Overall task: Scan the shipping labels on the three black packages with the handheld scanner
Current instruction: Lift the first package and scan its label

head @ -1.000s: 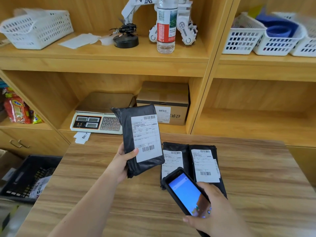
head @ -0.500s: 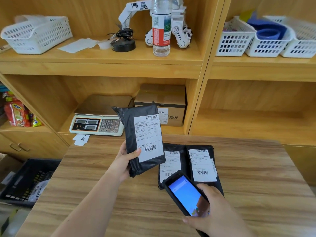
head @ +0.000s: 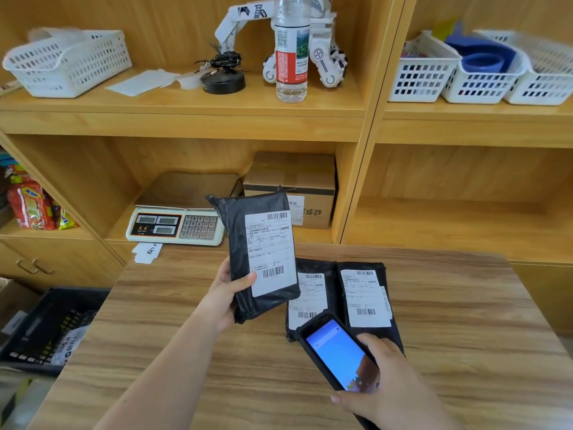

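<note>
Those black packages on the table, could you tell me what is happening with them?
A person is scanning shipping labels. The left hand holds one black package up, label facing the camera, while the right hand holds the handheld scanner, its screen lit. Two more packages lie side by side on the table.

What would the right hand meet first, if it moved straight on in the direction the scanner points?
Probably the middle black package on the table: the right hand aims the scanner toward its label. Depth is unclear.
</note>
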Tool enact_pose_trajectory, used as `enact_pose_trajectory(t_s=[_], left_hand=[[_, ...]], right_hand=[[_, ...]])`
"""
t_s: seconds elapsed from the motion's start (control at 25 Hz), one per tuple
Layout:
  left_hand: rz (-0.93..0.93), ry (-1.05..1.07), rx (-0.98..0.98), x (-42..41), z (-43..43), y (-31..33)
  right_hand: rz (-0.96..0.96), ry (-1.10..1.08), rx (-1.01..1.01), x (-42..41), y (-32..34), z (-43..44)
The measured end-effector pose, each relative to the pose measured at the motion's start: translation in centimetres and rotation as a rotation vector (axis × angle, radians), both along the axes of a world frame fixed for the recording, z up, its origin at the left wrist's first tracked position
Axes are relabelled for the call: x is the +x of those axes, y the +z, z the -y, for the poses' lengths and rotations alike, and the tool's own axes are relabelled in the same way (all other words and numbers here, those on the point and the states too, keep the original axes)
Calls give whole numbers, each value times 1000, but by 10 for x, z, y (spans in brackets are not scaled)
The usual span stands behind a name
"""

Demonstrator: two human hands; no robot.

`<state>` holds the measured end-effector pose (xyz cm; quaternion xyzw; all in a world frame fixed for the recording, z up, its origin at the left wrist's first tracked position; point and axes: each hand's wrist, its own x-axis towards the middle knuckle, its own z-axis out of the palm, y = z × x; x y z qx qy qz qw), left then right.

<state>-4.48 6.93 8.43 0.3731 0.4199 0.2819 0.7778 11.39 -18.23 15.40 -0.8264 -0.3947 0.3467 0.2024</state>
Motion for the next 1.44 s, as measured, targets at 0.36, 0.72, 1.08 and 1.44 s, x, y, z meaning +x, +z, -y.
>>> enact_pose_trajectory(t_s=[0.36,0.72,1.08,1.44], left_hand=[[12,16,-11,-4,4,-1],[37,94,-94,-11,-1,-17],[-79,125,-184,-19,-15,-55],[-243,22,-282,-21,-36,-90]], right_hand=[[-3,-22,27,-2,-4,2],[-23,-65,37,1,-15,9],[-55,-105,105,6,-27,4],[-31,-124,57,7,-48,-16]])
